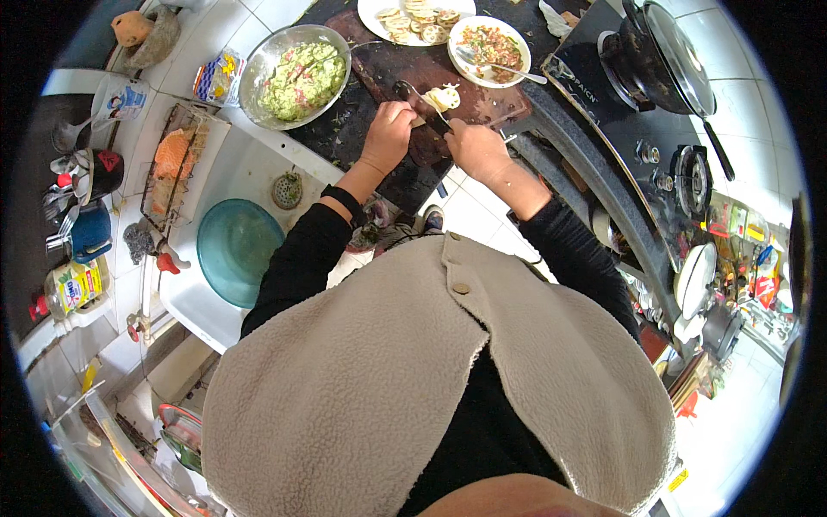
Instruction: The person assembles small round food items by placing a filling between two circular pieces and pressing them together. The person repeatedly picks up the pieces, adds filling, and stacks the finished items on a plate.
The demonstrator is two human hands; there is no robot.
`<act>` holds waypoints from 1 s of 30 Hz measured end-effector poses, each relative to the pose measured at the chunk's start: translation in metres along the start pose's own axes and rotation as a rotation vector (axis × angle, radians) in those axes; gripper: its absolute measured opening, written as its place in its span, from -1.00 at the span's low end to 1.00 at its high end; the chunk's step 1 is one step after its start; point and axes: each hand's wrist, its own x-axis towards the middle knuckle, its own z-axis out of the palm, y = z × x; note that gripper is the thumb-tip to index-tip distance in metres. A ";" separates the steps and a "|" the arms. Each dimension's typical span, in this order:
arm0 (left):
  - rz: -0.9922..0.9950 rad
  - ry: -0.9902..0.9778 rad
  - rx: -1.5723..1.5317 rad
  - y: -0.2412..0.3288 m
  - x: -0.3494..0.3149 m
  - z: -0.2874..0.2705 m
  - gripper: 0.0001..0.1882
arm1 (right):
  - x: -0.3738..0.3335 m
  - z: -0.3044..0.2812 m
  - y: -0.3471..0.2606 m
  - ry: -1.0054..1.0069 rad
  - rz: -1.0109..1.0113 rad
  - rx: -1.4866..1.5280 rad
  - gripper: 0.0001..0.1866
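My right hand is wrapped round the dark handle of a kitchen knife. Its dark blade slants up and left over a worn brown cutting board. Close against the near side of the blade is my left hand, its fingers curled together; a small pale edge shows at the fingertips, but what it belongs to is too hidden to name. Just beyond the blade lies a little heap of pale cut slices on the board.
A steel bowl of chopped green filling stands left of the board. Behind are a plate of stuffed slices and a bowl of minced filling with a spoon. A sink with a teal basin is left, a gas stove with a lidded pan right.
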 end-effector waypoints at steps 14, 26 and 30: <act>0.021 0.042 -0.080 -0.004 -0.001 -0.001 -0.87 | -0.008 -0.002 -0.012 -0.048 0.077 -0.045 -0.77; -0.010 0.022 -0.068 -0.005 -0.001 -0.003 -0.89 | 0.005 0.014 -0.010 -0.005 0.084 -0.029 -0.77; -0.021 0.029 -0.070 -0.006 -0.003 -0.002 -0.85 | -0.010 0.001 -0.017 0.027 0.062 -0.039 -0.77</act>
